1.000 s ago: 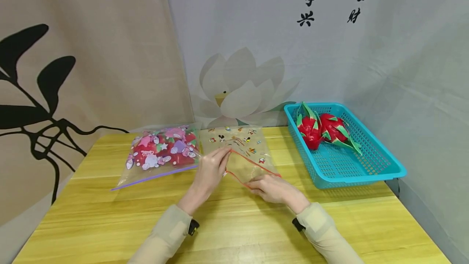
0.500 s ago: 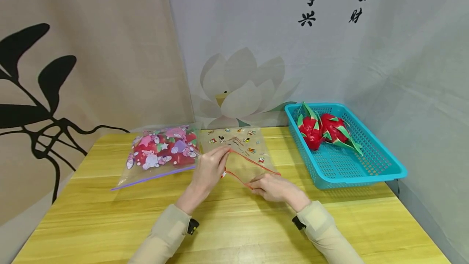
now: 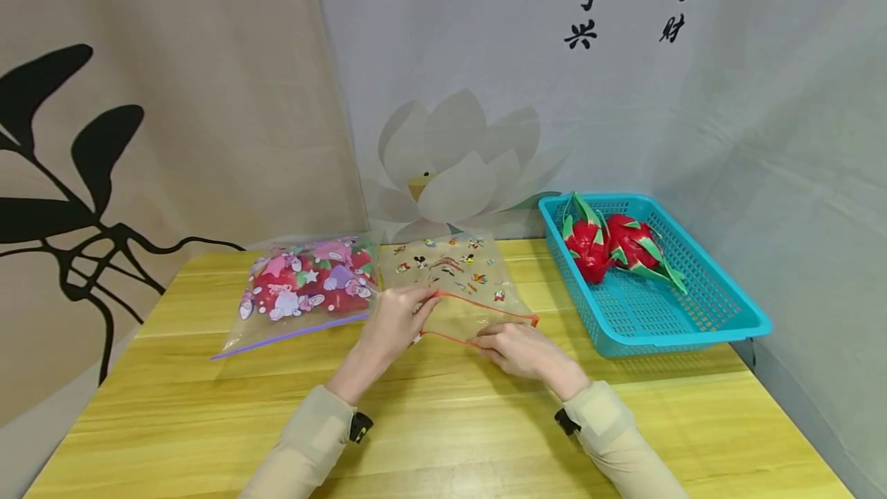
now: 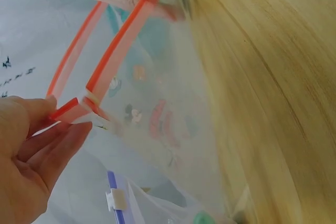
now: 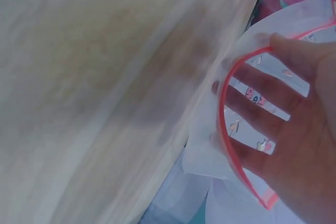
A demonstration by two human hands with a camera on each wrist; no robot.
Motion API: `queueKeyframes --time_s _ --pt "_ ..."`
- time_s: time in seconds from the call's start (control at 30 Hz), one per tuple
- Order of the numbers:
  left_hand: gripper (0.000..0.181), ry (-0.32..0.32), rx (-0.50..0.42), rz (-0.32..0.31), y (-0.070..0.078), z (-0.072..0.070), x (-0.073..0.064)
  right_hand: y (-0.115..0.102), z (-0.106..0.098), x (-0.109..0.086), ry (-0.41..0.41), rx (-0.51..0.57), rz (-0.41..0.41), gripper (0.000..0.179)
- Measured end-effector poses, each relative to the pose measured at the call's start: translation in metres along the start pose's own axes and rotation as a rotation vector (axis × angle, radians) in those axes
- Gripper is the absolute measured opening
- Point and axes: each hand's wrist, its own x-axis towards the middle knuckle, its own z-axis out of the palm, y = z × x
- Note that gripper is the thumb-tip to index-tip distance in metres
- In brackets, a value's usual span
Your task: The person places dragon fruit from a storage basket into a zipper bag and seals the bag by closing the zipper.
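A clear zip bag (image 3: 457, 272) with a red-orange zip edge and small cartoon prints lies on the table, its mouth spread apart toward me. My left hand (image 3: 396, 320) pinches the left end of the edge; the left wrist view shows thumb and fingers on the red strip (image 4: 119, 40). My right hand (image 3: 523, 346) grips the near edge of the mouth. In the right wrist view its fingers reach inside the bag, with the thumb at the red rim (image 5: 223, 114). No contents show in this bag.
To the left lies a filled zip bag (image 3: 305, 283) with a purple zip edge and pink prints, with red things inside. A blue plastic basket (image 3: 693, 341) stands at the right, holding two red dragon fruits (image 3: 587, 245) with green leaf tips. A printed curtain hangs behind the wooden table (image 3: 443, 437).
The mouth of the red-edged bag has changed shape, its right corner shifting slightly right and up. My left hand has moved a little down. Basket and filled bag have stayed put.
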Motion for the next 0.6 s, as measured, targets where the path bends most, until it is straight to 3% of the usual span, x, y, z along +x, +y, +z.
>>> queueKeyframes --time_s 0.1,0.37,0.6 --pt "0.010 0.004 0.013 0.008 -0.0002 -0.0001 0.0001 0.0015 0.0010 -0.0008 0.009 -0.005 -0.008 0.027" --pt "0.010 0.097 0.025 0.002 0.0011 -0.0001 0.0017 0.0034 0.0025 -0.0033 0.015 -0.019 -0.048 0.027" --pt "0.009 0.052 0.062 -0.010 0.0059 0.0039 0.0032 0.0033 -0.0001 -0.0036 0.015 -0.021 -0.044 0.027"
